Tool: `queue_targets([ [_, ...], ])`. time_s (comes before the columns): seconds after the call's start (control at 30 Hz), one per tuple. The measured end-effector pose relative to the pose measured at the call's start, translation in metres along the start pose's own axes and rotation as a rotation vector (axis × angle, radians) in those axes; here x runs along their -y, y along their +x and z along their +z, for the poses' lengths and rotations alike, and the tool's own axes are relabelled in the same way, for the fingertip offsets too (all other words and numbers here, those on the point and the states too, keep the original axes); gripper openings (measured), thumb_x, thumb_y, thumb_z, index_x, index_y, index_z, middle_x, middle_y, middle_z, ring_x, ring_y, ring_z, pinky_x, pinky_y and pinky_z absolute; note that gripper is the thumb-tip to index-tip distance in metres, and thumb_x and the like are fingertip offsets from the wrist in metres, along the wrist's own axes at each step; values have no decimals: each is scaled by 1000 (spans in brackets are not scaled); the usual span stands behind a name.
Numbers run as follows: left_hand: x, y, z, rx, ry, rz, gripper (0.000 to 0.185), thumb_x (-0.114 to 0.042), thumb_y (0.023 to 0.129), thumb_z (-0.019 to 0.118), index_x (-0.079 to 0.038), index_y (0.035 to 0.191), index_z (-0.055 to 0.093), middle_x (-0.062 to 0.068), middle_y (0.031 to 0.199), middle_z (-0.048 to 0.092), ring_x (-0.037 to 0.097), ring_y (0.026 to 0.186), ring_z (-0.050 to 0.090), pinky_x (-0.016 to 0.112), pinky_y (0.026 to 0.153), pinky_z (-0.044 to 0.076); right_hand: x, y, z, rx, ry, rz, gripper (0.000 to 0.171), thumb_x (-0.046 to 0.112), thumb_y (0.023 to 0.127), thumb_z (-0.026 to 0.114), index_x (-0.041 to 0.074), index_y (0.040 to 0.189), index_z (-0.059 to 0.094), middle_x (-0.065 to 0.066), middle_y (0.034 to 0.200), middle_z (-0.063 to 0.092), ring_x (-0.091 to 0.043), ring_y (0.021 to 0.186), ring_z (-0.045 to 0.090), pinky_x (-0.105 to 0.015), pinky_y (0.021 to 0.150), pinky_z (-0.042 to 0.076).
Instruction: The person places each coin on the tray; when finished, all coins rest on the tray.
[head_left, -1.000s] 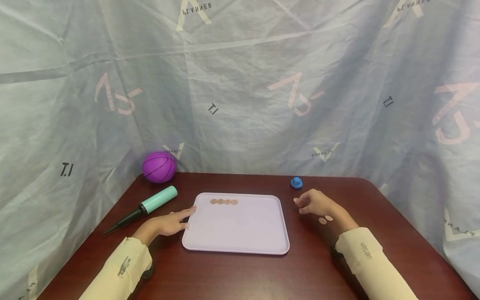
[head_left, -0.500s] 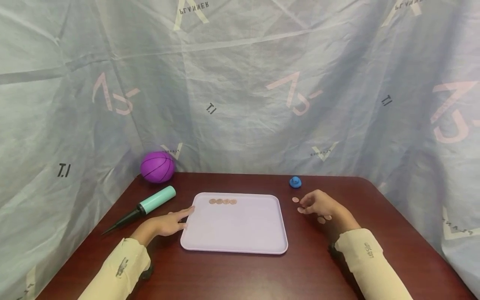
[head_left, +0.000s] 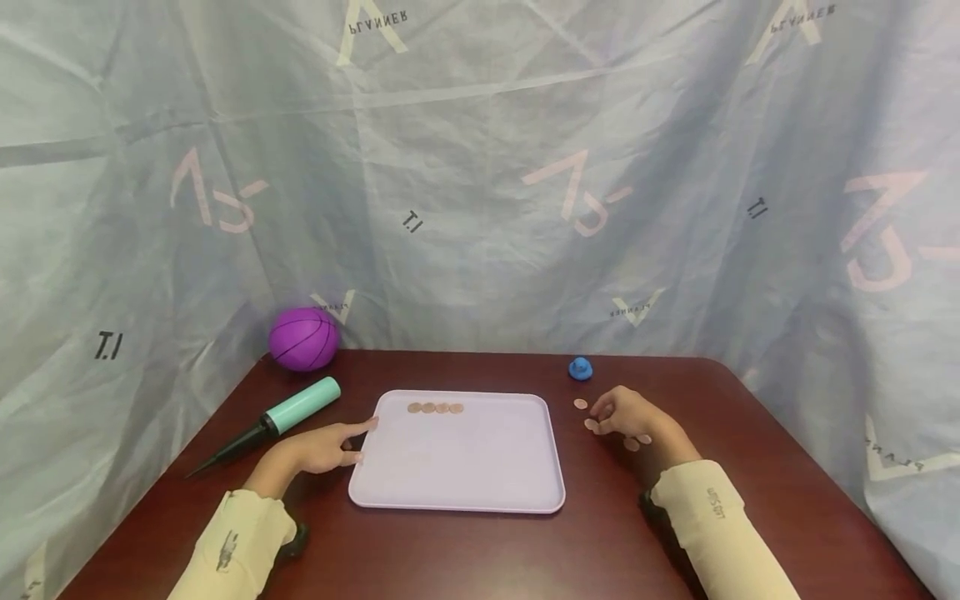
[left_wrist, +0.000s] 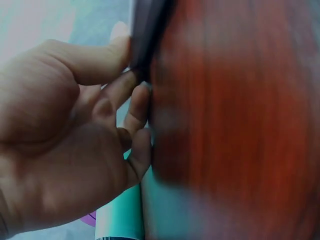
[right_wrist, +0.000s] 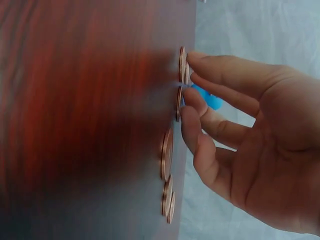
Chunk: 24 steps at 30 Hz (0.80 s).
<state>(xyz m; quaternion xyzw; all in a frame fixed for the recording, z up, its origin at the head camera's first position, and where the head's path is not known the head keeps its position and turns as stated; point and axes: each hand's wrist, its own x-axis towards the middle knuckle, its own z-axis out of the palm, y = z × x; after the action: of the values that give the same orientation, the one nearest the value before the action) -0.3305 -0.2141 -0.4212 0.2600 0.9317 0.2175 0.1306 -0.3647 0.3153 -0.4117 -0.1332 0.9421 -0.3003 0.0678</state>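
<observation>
A lavender tray (head_left: pixel 457 475) lies at the middle of the dark red table, with a short row of copper coins (head_left: pixel 431 408) near its far left corner. My left hand (head_left: pixel 322 446) rests at the tray's left rim (left_wrist: pixel 145 45), thumb and fingertips (left_wrist: pixel 140 100) touching the edge. My right hand (head_left: pixel 626 414) hovers low, right of the tray, its fingertips (right_wrist: pixel 192 102) touching loose coins (right_wrist: pixel 178 102) that lie flat on the table. More coins (head_left: pixel 637 442) lie beside the wrist and by the fingertips (head_left: pixel 580 404).
A purple ball (head_left: pixel 303 338) sits at the table's far left corner, with a teal hand pump (head_left: pixel 300 405) in front of it, left of the tray. A small blue object (head_left: pixel 580 368) stands beyond the right hand. Printed grey sheeting walls in the table.
My right hand has drawn back slightly and lowered its fingertips, so two coins now show in front of them. The left hand stays at the tray's rim.
</observation>
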Motion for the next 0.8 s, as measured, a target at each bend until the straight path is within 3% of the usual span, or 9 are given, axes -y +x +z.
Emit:
queue_targets([
  [0.13,1,-3,4,-16,-10,-18,66,-21,94,68,-6,152,39,26,139,53,39,119,57,59,104,40,4,1,4,2,-28,30,28,12,80,82,0,104,74,-5,87,67,-18,78,61,-37,71,54],
  [0.27,-1,-4,6,-4,-22,-46,68,-21,94,67,-7,153,37,27,143,49,41,123,55,59,106,37,3,2,6,22,-55,45,22,13,80,83,5,98,75,-3,86,68,-16,79,61,-36,74,54],
  [0.47,-4,-1,4,17,-23,-58,69,-20,95,67,-8,154,35,27,146,45,43,128,50,59,108,35,-2,6,2,61,-57,-22,17,12,80,83,5,90,73,-2,81,68,-15,77,59,-35,75,52],
  [0.7,1,2,-1,49,-31,-31,69,-19,95,66,-6,154,33,28,147,44,43,126,53,58,108,36,-9,11,2,77,-9,-42,17,10,80,82,3,89,69,-1,79,67,-14,75,58,-32,72,50],
  [0.8,1,2,-3,51,-25,-53,69,-19,95,66,-8,155,33,29,147,44,43,123,55,58,108,36,-7,15,2,88,12,-84,17,9,81,81,3,89,68,-1,78,67,-15,75,59,-32,72,50],
])
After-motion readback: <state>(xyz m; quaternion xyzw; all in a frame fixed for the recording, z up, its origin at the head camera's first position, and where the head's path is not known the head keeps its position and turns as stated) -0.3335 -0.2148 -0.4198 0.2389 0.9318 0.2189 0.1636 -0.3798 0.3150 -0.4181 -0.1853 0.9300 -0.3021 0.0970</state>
